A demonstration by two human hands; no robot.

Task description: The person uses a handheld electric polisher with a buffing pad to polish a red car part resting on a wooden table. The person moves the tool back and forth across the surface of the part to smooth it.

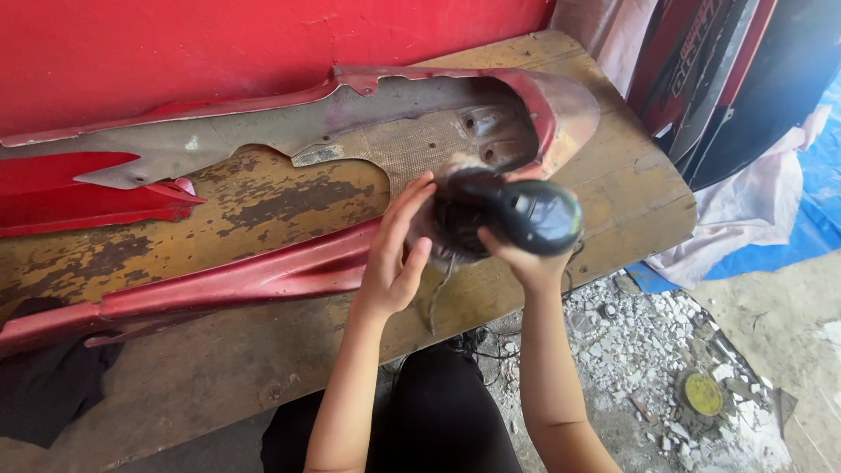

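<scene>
Across the top, a broad glossy red painted panel (219, 52), upright behind everything. Below it, a worn wooden board (613, 184) with flaking yellow-brown paint, serving as a work surface and tilted across the view. Lying on the board, a long red motorcycle tail fairing (263, 280), inside face up, grey and rough within, two arms running left and meeting in a rounded end at the upper right. To the right, dark bodywork panels (745, 79) leaning upright, over a crumpled white cloth (745, 219) and a blue tarpaulin (823, 193). Lower right, concrete ground strewn with pale rubble (648, 350), and among it a small round yellow disc (703, 394).

Over the rounded end of the fairing, a black rounded power tool (526, 215), its front blurred, a thin cord hanging beneath. Right hand (521, 258) closed around the tool's body from below, fingers wrapped under it. Left hand (396, 250) open, fingers spread and slightly curved, laid against the tool's blurred front, thumb pointing upward. Whether the front end touches the fairing: cannot tell. Between the forearms, dark trousers (447, 412).
</scene>
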